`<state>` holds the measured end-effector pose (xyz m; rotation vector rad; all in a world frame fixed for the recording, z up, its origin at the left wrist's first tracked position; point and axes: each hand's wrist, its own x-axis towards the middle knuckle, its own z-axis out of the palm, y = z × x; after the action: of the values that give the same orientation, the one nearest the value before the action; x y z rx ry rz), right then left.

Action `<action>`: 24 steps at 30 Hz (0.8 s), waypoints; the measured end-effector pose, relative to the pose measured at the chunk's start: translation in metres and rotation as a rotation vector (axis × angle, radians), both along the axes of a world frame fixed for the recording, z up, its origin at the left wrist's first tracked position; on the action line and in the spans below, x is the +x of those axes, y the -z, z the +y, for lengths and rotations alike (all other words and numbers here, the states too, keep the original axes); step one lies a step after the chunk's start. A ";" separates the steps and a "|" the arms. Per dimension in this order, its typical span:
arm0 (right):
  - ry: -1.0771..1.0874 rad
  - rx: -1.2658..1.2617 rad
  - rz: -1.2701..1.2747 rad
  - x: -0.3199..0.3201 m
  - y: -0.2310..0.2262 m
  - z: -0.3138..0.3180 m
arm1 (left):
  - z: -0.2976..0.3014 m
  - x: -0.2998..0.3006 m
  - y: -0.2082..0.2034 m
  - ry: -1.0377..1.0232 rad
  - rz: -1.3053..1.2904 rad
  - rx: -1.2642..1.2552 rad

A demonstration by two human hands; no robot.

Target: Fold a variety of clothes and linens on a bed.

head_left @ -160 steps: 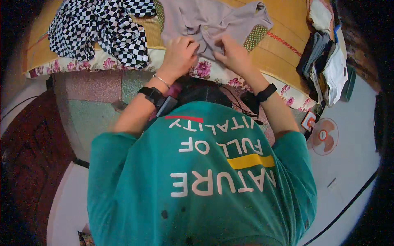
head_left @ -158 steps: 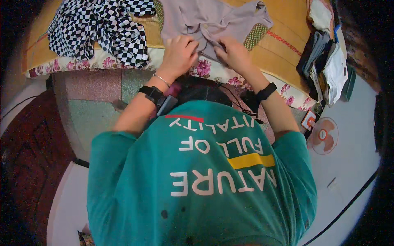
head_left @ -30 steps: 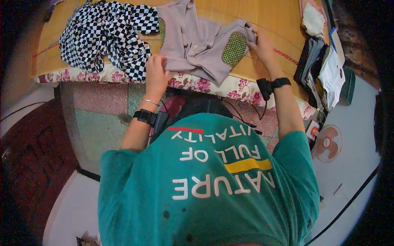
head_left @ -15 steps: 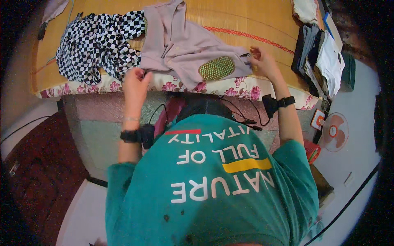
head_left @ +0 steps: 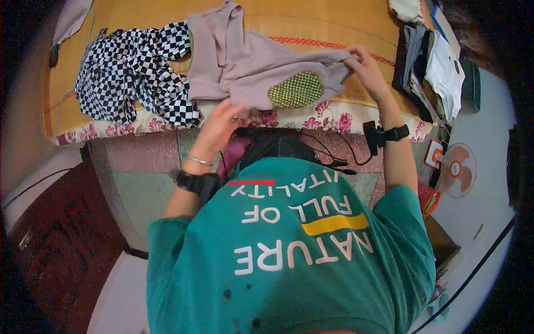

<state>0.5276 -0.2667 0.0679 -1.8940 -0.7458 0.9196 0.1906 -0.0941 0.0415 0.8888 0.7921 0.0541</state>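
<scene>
A mauve garment (head_left: 253,69) lies across the front of the bed, its sleeve-like part stretched to the right. An oval patch (head_left: 296,90) with green and yellow dots sits on that part. My right hand (head_left: 364,69) pinches the far right end of the cloth and lifts it slightly. My left hand (head_left: 219,128) is at the garment's lower edge, fingers partly spread and a little blurred; whether they touch the cloth is unclear. Left of the garment lies a crumpled black-and-white checkered cloth (head_left: 130,75).
The bed has a woven mat (head_left: 322,19) and a floral edge (head_left: 334,119). Folded clothes (head_left: 414,61) are stacked at its right, beside a white cloth (head_left: 445,75). A small fan (head_left: 458,170) stands at the right. Black cables (head_left: 339,161) hang below the bed edge.
My left hand has moved right along the garment's lower edge, its fingers now looser. My right hand has taken hold of the sleeve end and drawn it slightly right and away.
</scene>
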 end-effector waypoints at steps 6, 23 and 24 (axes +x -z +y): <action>0.283 0.416 0.395 0.004 -0.095 0.007 | 0.060 -0.004 -0.140 -0.101 -0.551 0.066; -0.096 1.080 -0.007 0.030 -0.210 0.027 | 0.097 0.134 -0.275 -0.331 -0.757 0.451; -0.100 1.085 -0.004 0.046 -0.217 0.021 | 0.118 0.125 -0.270 -0.333 -0.757 0.457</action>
<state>0.5739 -0.2462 0.2847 -0.9004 -1.0595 0.3957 0.3157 0.0237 0.3112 1.0511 0.1986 0.8447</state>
